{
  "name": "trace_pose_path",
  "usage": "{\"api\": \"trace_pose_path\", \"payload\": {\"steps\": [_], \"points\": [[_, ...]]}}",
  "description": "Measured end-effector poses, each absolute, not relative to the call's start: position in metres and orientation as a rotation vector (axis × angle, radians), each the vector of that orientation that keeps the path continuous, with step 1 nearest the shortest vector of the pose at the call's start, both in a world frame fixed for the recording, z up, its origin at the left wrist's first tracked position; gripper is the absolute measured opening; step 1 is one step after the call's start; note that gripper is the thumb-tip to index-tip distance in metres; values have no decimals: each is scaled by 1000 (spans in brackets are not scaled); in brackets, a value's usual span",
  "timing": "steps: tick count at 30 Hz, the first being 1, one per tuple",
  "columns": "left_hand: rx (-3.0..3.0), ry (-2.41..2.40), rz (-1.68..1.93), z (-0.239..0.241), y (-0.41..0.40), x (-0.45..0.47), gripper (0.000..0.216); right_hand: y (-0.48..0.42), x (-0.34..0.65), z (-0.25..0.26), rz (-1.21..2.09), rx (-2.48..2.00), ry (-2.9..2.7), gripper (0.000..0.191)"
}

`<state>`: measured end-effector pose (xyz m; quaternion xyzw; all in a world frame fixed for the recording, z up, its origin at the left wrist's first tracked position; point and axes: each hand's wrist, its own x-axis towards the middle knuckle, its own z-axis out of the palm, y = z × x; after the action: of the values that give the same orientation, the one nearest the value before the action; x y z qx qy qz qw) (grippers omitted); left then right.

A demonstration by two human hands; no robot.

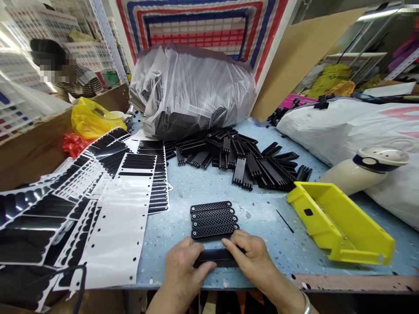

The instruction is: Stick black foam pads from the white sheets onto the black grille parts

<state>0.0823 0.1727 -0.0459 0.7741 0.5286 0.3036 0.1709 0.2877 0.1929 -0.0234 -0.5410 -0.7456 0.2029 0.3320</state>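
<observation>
My left hand (pixel 183 267) grips the left end of a smooth black plastic bar (pixel 218 257) near the table's front edge. At the bar's other end, my right hand (pixel 251 255) pinches it, thumb along the top. Just beyond my hands lies a set of several black mesh-patterned plastic strips (pixel 214 219), side by side, with round metal-looking fasteners at their ends. To the left, sheets of black stickers (pixel 139 162) on white backing overlap each other. Farther back is a loose pile of black plastic parts (pixel 248 159) with notched ends.
A yellow bin (pixel 350 222) with small bits inside stands at right, near a cream bottle (pixel 360 170) and a large white sack (pixel 327 126). Behind the pile sits a clear plastic bag (pixel 196 91) of black parts. A person (pixel 65 69) is at the far left.
</observation>
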Motion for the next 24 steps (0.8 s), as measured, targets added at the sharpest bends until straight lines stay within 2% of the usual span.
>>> {"api": "trace_pose_path", "payload": {"steps": [2, 5, 8, 14, 24], "points": [[2158, 1507, 865, -44, 172, 82, 17, 192, 294, -16, 625, -1443, -1895, 52], [2098, 1525, 913, -40, 170, 85, 31, 189, 303, -7, 786, -1451, -1859, 29], [2116, 1607, 950, -39, 169, 91, 21, 187, 305, -8, 808, -1419, -1892, 15], [2217, 1778, 924, -40, 172, 104, 34, 186, 298, -19, 746, -1386, -1930, 30], [2182, 1670, 1013, -48, 178, 91, 38, 184, 296, -25, 672, -1399, -1889, 40]]}}
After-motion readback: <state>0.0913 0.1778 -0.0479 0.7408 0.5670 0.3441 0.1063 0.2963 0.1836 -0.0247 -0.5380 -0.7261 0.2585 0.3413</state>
